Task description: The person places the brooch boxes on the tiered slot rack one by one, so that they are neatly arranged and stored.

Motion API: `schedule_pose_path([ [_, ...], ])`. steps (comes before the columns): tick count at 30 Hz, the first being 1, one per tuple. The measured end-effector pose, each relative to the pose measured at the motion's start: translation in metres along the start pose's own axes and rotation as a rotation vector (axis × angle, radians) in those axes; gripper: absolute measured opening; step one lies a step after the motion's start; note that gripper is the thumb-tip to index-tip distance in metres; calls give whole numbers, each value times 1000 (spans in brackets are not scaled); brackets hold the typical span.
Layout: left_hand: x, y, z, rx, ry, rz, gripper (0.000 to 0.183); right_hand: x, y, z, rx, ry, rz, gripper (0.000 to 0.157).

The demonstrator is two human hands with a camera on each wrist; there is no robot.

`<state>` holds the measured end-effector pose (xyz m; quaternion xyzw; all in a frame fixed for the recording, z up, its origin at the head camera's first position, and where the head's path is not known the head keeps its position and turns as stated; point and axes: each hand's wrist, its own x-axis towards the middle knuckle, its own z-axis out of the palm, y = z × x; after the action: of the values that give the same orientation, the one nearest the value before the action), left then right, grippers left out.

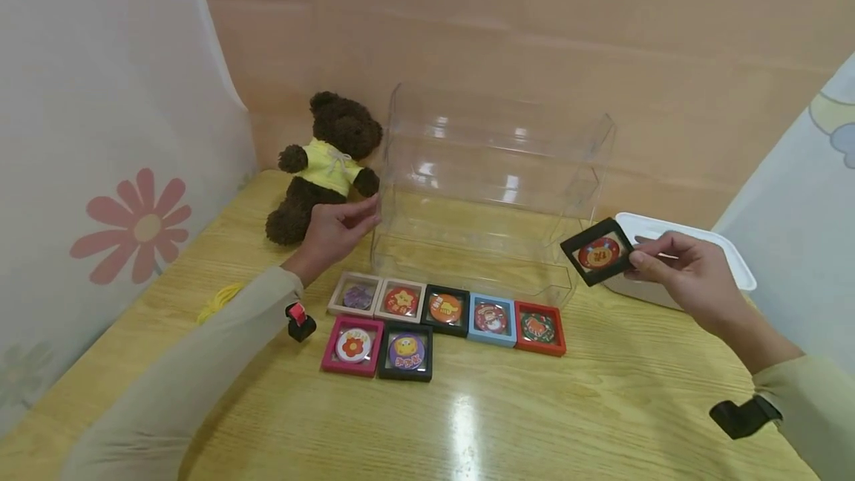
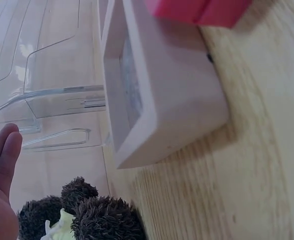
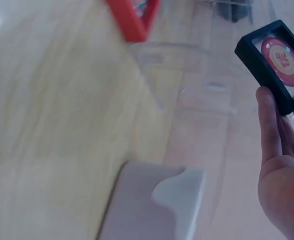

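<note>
The black-framed red badge (image 1: 599,252) is held up above the wooden table (image 1: 534,421), gripped at its lower right corner by the right hand (image 1: 695,284). The thumb presses on the front and the fingers support the edge and back, so most of the frame juts out past the fingertips, towards the left. Its face turns to the head camera; the outline looks nearly square, with no clear long axis, and its upper edge slants up to the right.

Nearest on the table lie a pink-framed badge (image 1: 352,346) and a black-framed purple badge (image 1: 406,352), side by side. Just beyond them runs a row of five framed badges (image 1: 446,309), face up.

Farther back, the left hand (image 1: 334,232) has its fingers extended at the left end of the clear tiered stand (image 1: 481,139); whether they touch it, I cannot tell. The held badge is near the stand's right end, in front of a white-rimmed box (image 1: 631,287). A brown teddy bear (image 1: 327,167) in a yellow top leans beside the stand's left end.
</note>
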<state>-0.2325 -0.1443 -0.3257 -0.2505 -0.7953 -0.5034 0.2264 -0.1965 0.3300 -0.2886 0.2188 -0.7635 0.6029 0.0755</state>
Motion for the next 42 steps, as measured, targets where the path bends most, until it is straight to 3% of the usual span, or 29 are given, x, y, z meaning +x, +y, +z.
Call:
schedule_pose_path([
  [8,-1,-2,-3,-13,4,-22,31,61,-32,45,1,41,52,4],
  [15,-1,-31,-4,-38,2,-59,30,111,-46,86,-118,32,13,6],
  [19,0,-32,-3,-42,-8,-67,30,132,-54,106,-150,44,26,7],
  [26,1,-28,-4,-57,-20,-93,31,158,-61,133,-279,13,46,17],
  [33,2,-27,-1,-54,-25,-97,31,171,-64,147,-384,-39,57,16],
  [39,4,-24,-5,-40,-24,-106,29,177,-69,155,-575,-108,-5,17],
  [42,2,-22,-9,-43,-26,-139,30,181,-71,160,-610,-156,-31,16],
])
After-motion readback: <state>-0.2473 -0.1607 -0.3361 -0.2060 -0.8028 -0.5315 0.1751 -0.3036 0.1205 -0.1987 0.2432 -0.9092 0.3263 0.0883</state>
